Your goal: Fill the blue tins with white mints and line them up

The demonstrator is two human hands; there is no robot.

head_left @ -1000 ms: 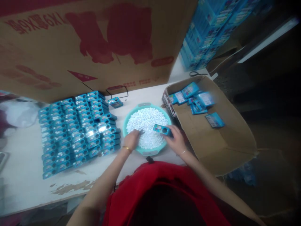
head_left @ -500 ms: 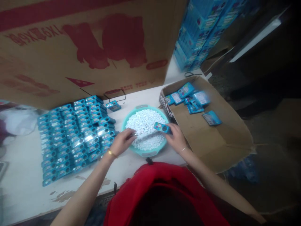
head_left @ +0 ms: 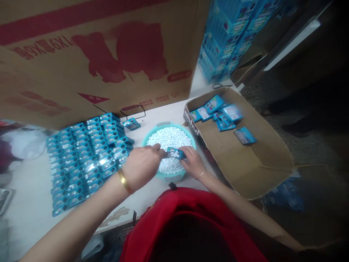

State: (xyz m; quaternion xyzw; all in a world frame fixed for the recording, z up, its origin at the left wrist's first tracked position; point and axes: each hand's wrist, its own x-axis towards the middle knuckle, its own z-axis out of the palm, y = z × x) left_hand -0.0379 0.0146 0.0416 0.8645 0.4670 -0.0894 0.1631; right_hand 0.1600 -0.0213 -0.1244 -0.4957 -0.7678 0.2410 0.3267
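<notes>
A light green basin (head_left: 144, 140) full of small white pellets (head_left: 166, 136) stands in front of me. Over it, my right hand (head_left: 193, 162) pinches a small blue box (head_left: 178, 154) by its right end, tilted toward the left. My left hand (head_left: 145, 163), back turned up, is closed on what looks like a small scoop (head_left: 167, 155), mostly hidden by the fingers. Its tip meets the left end of the box, where white pellets show. Whether the tip is inside the box is too blurred to tell.
Rows of blue boxes (head_left: 92, 153) cover the table at left; one box (head_left: 131, 124) lies apart. At right, an open cardboard tray (head_left: 240, 167) holds several flat blue packs (head_left: 245, 135). Behind rise a large carton (head_left: 109, 94) and stacked blue packages (head_left: 226, 36). Scissors (head_left: 218, 86) lie near them.
My left hand has moved right and turned over, bringing the scoop to the box. My right hand has shifted slightly left and down with the blue box.
</notes>
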